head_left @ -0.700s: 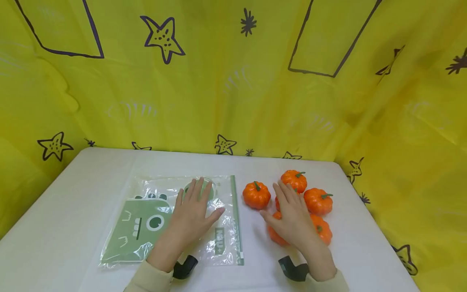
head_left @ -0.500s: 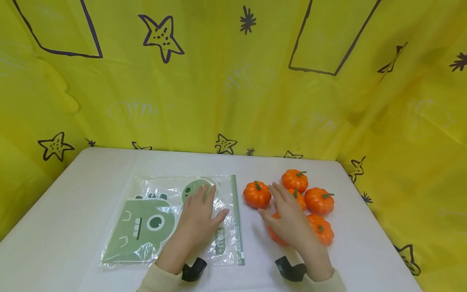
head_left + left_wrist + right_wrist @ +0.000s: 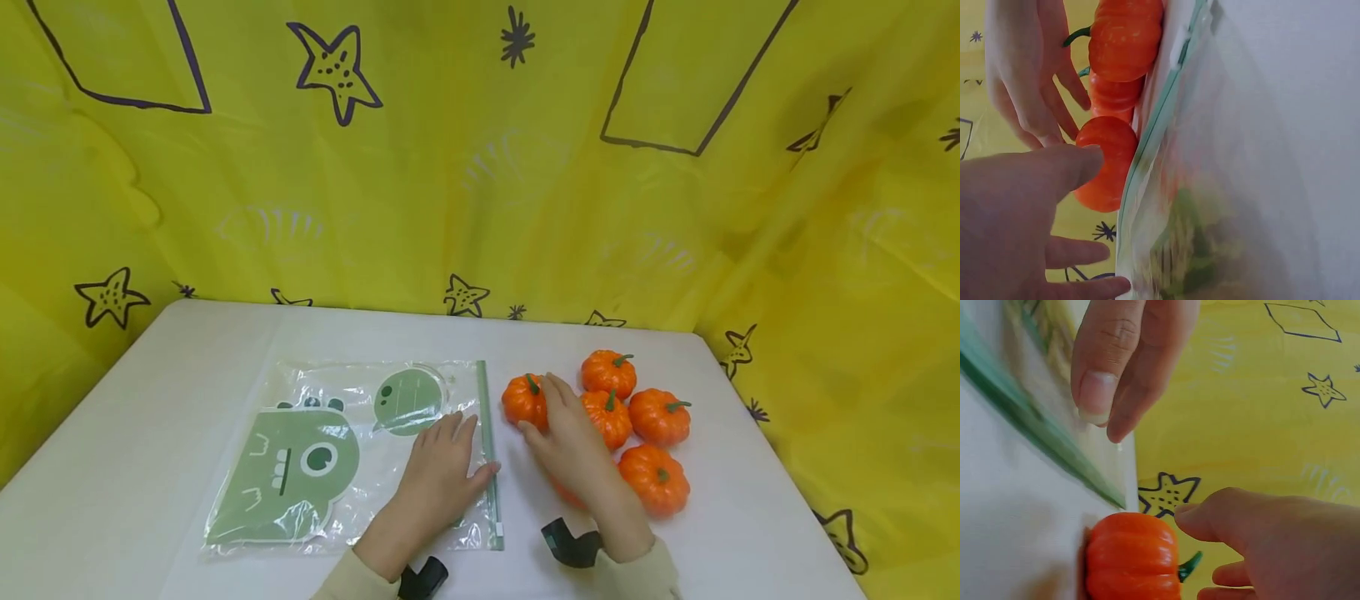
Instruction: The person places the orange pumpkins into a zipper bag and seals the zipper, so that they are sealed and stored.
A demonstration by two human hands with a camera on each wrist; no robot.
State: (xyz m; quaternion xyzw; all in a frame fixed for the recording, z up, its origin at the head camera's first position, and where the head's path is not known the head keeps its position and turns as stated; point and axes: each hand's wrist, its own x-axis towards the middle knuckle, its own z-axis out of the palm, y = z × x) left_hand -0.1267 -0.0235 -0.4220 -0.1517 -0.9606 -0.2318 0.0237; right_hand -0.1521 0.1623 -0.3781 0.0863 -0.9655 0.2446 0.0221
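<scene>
My left hand (image 3: pixel 444 471), its fingers spread, hovers over the right part of a clear zip bag (image 3: pixel 482 400) printed with a green monster. Its thumb reaches across the bag's green zip strip. My right hand (image 3: pixel 573 442) is extended over several small orange toy pumpkins with green stems. Its fingertips overlap the right side of the leftmost pumpkin (image 3: pixel 522 404). In the right wrist view, the thumb stands just above a pumpkin (image 3: pixel 1132 556), not curled round it. Another pumpkin (image 3: pixel 566 493) is mostly hidden beneath the right hand. The left wrist view shows a pumpkin (image 3: pixel 1107 165) behind the left thumb.
More pumpkins sit to the right: one at the back (image 3: pixel 608 372), a right one (image 3: pixel 660 417), a middle one (image 3: pixel 609 421) and a front one (image 3: pixel 654 481). Everything lies on a white table (image 3: pixel 127 467) with a yellow patterned curtain (image 3: pixel 420 183) behind it.
My left hand has moved right and nearer the front edge, uncovering the bag's round green print. The right hand has shifted left toward the leftmost pumpkin, revealing the middle and front pumpkins.
</scene>
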